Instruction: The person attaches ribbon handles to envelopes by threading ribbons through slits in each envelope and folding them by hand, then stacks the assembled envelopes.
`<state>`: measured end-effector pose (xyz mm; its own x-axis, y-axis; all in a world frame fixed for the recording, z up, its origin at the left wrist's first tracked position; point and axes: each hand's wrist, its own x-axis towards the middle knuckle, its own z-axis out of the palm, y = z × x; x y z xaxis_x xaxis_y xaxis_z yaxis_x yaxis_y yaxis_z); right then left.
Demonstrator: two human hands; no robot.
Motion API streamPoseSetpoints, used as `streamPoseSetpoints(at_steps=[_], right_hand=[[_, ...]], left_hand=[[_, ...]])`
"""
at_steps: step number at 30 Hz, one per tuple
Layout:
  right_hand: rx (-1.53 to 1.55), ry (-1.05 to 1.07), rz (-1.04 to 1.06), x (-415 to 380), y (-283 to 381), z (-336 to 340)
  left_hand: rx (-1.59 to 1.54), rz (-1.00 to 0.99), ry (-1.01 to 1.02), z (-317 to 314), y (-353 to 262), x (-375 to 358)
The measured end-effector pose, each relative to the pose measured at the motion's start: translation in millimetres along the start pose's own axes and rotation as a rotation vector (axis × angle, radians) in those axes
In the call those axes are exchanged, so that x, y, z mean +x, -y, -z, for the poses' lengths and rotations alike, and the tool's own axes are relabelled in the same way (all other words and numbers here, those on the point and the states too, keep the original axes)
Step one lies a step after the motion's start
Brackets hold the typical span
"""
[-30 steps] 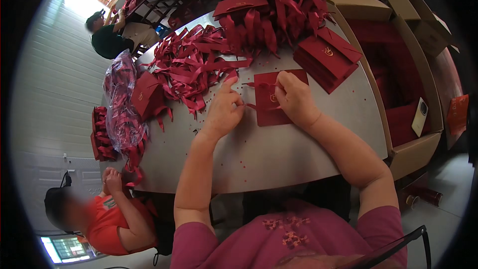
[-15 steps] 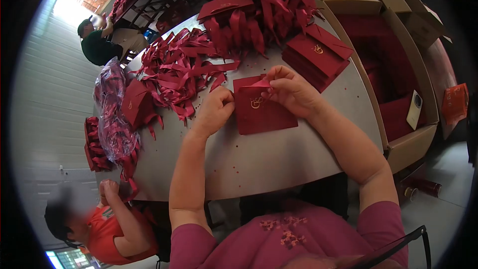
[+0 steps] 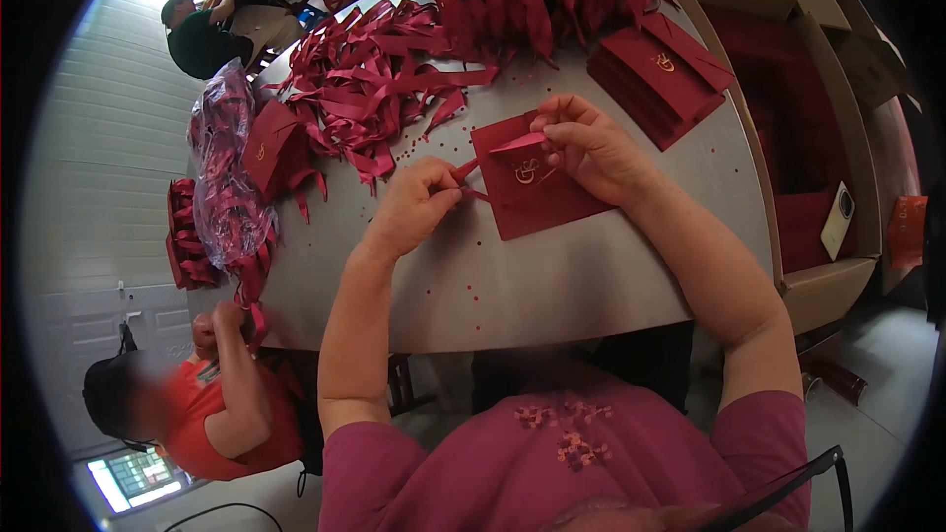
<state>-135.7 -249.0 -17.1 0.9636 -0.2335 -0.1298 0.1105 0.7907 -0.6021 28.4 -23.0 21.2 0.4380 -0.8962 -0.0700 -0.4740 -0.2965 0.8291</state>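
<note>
A dark red paper gift bag (image 3: 557,209) with a gold logo lies flat and slightly turned on the grey table. My left hand (image 3: 412,205) is closed beside its left edge, pinching a red ribbon (image 3: 467,171) whose strands run to the bag. On the bag's upper part, the fingers of my right hand (image 3: 603,156) are closed on a lighter red ribbon loop (image 3: 519,142), above the logo. To the upper right rests a stack of matching gift bags (image 3: 658,74).
Loose red ribbons (image 3: 379,89) are heaped on the far table (image 3: 394,320), near ribboned bags (image 3: 503,0). Plastic-wrapped ribbons (image 3: 232,172) lie left. A cardboard box (image 3: 828,276) holding a phone (image 3: 837,222) stands right. A person in red (image 3: 232,424) sits left; another (image 3: 207,44) sits farther back.
My left hand has moved away from the bag's left edge, drawing ribbon strands out between them. The bag has turned slightly, and the whole view has shifted a little.
</note>
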Motion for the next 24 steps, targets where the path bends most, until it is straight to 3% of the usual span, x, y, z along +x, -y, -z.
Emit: streamPoseSetpoints(at_steps=[2,4,10,16,24], right_hand=[[-0.008,0.023,0.005,0.0,-0.6,-0.8],[-0.018,0.031,0.0,-1.0,0.8,-2.4],[0.003,0.018,-0.006,-0.3,1.2,-1.9],[-0.008,0.012,-0.012,-1.6,1.8,-4.5],[0.091,0.004,-0.016,-1.5,5.1,-9.6]], left_hand=[[-0.015,0.042,-0.01,-0.9,-2.6,-2.9],[-0.085,0.22,0.009,-0.1,-18.9,-4.6],[-0.068,0.344,0.08,2.3,-28.8,-8.5],[0.028,0.194,0.055,0.8,-10.6,-7.5],[-0.11,0.23,0.056,25.0,10.6,-17.7]])
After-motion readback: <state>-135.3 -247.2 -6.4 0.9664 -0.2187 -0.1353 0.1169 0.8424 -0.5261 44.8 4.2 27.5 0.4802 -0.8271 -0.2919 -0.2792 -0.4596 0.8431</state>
